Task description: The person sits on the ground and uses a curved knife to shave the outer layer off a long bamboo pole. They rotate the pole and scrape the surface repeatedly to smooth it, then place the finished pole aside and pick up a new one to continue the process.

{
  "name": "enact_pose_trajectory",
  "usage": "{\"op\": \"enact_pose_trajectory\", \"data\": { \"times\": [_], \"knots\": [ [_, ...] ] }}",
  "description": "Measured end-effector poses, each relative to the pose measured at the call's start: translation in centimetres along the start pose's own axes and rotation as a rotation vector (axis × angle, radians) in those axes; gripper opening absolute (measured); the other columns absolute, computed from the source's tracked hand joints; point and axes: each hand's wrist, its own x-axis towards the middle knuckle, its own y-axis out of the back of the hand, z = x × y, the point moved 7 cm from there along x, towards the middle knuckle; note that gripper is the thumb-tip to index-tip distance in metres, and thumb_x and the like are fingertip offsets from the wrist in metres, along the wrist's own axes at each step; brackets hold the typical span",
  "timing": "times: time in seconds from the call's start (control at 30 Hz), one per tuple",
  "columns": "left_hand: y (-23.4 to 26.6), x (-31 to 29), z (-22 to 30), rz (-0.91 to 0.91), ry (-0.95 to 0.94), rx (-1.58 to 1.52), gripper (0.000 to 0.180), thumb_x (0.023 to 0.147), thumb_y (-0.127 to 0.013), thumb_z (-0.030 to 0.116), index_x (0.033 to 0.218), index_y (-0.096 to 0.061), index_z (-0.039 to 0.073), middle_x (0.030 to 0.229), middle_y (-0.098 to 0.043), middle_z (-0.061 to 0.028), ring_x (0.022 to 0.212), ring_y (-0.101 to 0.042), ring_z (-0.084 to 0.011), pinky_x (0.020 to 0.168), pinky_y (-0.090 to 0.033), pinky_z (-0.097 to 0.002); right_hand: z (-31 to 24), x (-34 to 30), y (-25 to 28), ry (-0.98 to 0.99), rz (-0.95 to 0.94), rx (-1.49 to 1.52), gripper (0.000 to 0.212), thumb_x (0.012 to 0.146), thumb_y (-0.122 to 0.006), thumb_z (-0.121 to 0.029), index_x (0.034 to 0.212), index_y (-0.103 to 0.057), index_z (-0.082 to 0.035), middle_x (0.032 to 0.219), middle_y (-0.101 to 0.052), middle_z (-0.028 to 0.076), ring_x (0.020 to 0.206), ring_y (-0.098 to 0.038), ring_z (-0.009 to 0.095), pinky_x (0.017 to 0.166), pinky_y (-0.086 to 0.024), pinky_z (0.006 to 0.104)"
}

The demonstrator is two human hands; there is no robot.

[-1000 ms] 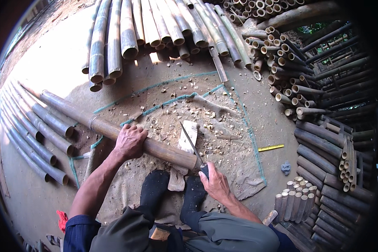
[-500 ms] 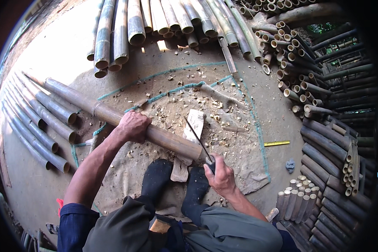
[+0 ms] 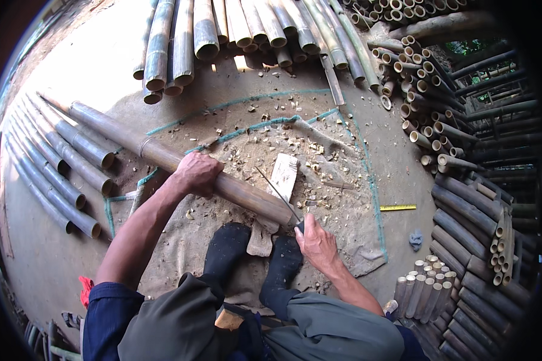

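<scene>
My left hand [image 3: 197, 173] is closed round a thick brown bamboo pole [image 3: 247, 198], which slants from the far left down to its near end between my feet. In my right hand [image 3: 318, 242] is the dark handle of a long, narrow-bladed knife [image 3: 277, 191]. Its thin blade points up and left, lying across the pole's near end; whether the edge touches the bamboo I cannot tell. Beneath that end is a pale wooden block [image 3: 285, 174], resting on a chip-strewn sackcloth [image 3: 337, 225] with a green edge.
Long bamboo poles [image 3: 206, 45] lie at the far side, and more [image 3: 81, 165] on the left. Cut bamboo tubes [image 3: 412, 78] are stacked along the right, with short upright pieces [image 3: 426, 289] nearer me. A yellow measuring strip [image 3: 397, 207] and a grey-blue rag [image 3: 415, 239] lie beside the cloth.
My right hand has shifted slightly to the right, and the knife's blade has swung flatter, its tip going left across the pole. The left hand keeps its hold on the bamboo.
</scene>
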Motion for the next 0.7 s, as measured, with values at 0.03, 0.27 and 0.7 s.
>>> {"op": "enact_pose_trajectory", "data": {
  "times": [0.03, 0.27, 0.7],
  "knots": [
    [0.1, 0.2, -0.2, 0.007, 0.007, 0.001, 0.038, 0.056, -0.088, 0.023, 0.091, -0.074, 0.014, 0.085, -0.076, -0.0103, 0.089, -0.076, -0.0329, 0.087, -0.055, -0.0468, 0.3, -0.4, 0.1, -0.032, -0.043, 0.002, 0.033, 0.104, -0.071, -0.023, 0.112, -0.048, 0.000, 0.094, -0.069, 0.029, 0.078, -0.074, 0.048, 0.064, -0.061, 0.0551],
    [-0.1, -0.7, 0.2, 0.020, -0.007, -0.001, 0.036, 0.058, -0.088, 0.023, 0.089, -0.075, 0.014, 0.082, -0.076, -0.0105, 0.085, -0.076, -0.0336, 0.082, -0.057, -0.0470, -6.0, -2.3, 6.8, 0.351, 0.344, 0.153, 0.034, 0.103, -0.073, -0.019, 0.117, -0.050, 0.002, 0.094, -0.070, 0.025, 0.078, -0.075, 0.045, 0.065, -0.060, 0.0539],
    [-0.2, -0.7, 0.1, -0.044, 0.032, 0.015, 0.040, 0.060, -0.090, 0.026, 0.096, -0.078, 0.014, 0.093, -0.079, -0.0122, 0.096, -0.077, -0.0335, 0.092, -0.058, -0.0460, -3.7, -0.6, 3.5, 0.167, 0.150, 0.133, 0.032, 0.104, -0.071, -0.020, 0.116, -0.049, 0.000, 0.095, -0.071, 0.030, 0.080, -0.074, 0.050, 0.067, -0.058, 0.0564]
  ]
}}
